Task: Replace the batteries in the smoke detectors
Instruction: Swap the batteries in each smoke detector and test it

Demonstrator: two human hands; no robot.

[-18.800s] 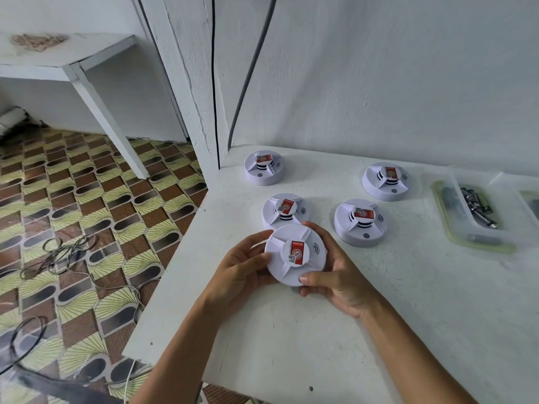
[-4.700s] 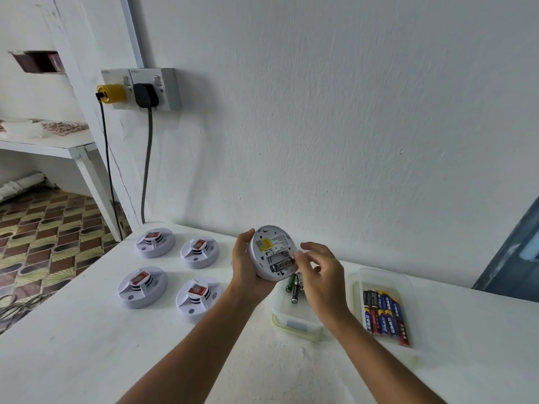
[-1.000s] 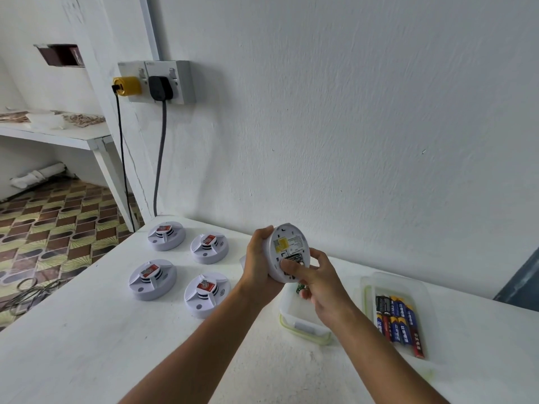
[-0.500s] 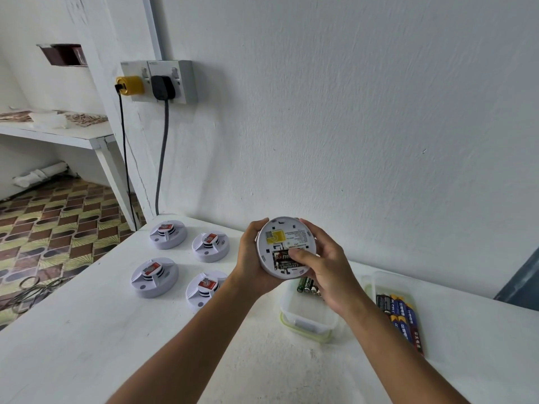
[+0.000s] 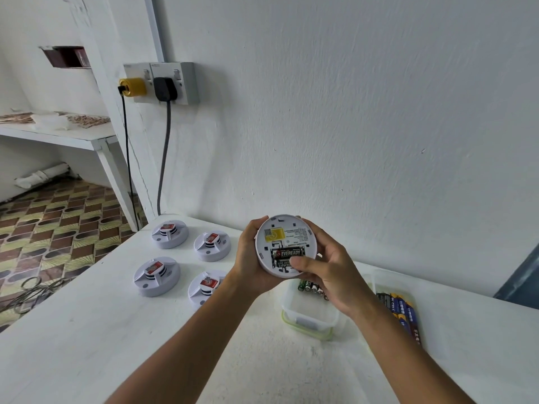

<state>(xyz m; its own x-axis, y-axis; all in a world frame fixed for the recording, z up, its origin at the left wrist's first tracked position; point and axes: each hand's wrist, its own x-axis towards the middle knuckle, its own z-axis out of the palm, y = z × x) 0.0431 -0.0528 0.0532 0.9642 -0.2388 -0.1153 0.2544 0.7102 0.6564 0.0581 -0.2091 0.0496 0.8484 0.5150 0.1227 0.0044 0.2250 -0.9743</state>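
- Holding the smoke detector (image 5: 285, 246) up above the desk (image 5: 87, 339), both hands keep its underside turned toward the camera, with the battery bay open.
- Left hand (image 5: 250, 258) cups the detector's left edge; its fingers wrap behind the housing and the thumb lies along the rim, closed around it.
- Right hand (image 5: 329, 269) supports the right and lower side, fingers curled behind the housing, while the thumb (image 5: 303, 262) presses on the lower of two black batteries (image 5: 288, 253) seated in the bay.
- A yellow label (image 5: 274, 235) sits above the bay on the detector's back.
- Four other smoke detectors (image 5: 156, 276) rest face up on the desk to the left, in two rows, apart from one another.
- Directly below the hands stands a clear container (image 5: 306, 316) with a green rim; some loose batteries (image 5: 309, 286) show in it, partly hidden by the right hand.
- Just right of it lies a second clear tray (image 5: 408, 293) holding a row of blue and dark batteries (image 5: 404, 312), partly covered by the right forearm.
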